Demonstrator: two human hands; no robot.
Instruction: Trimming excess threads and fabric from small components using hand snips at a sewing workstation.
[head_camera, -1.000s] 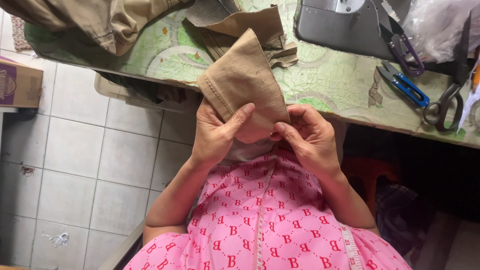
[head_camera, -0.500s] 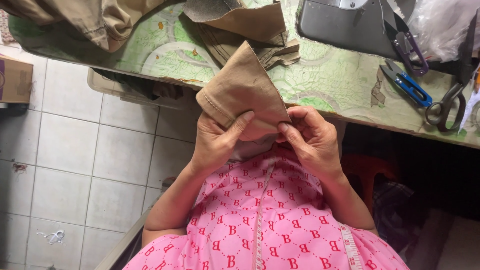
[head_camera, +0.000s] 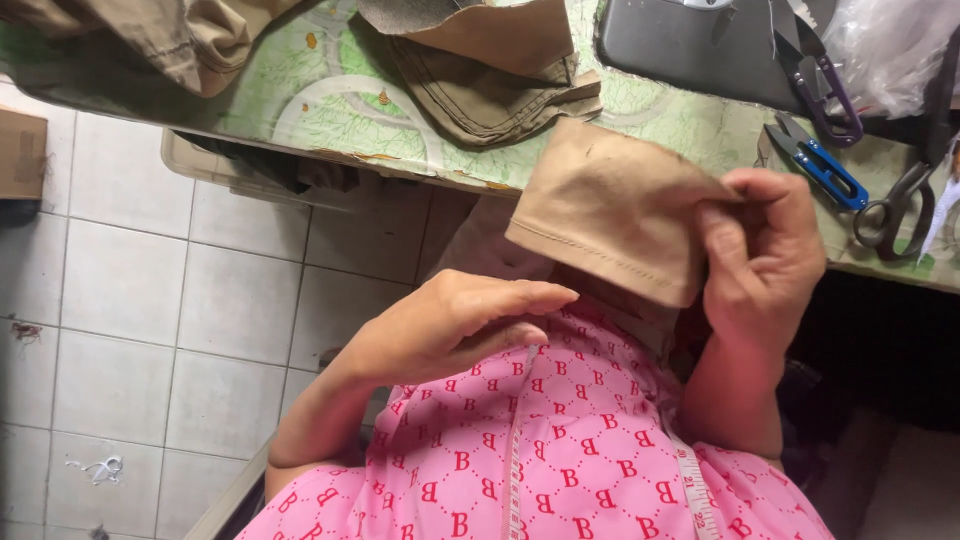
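A tan fabric piece (head_camera: 610, 205) with a stitched hem hangs in the air in front of the table edge. My right hand (head_camera: 765, 255) pinches its right corner between thumb and fingers. Lower left of the piece, my left hand (head_camera: 460, 320) hovers over my lap with fingers stretched out flat, holding nothing and apart from the cloth. A measuring tape (head_camera: 690, 480) lies over my pink patterned top.
A green patterned table (head_camera: 330, 110) holds a stack of tan fabric pieces (head_camera: 480, 60), a khaki garment (head_camera: 170, 30), a grey sewing machine base (head_camera: 690, 45), blue thread snips (head_camera: 825, 170) and black scissors (head_camera: 895, 205). White floor tiles (head_camera: 120, 290) lie to the left.
Both hands held the tan piece together near my chest. My left hand has let go and dropped down; my right hand has carried the piece up and to the right.
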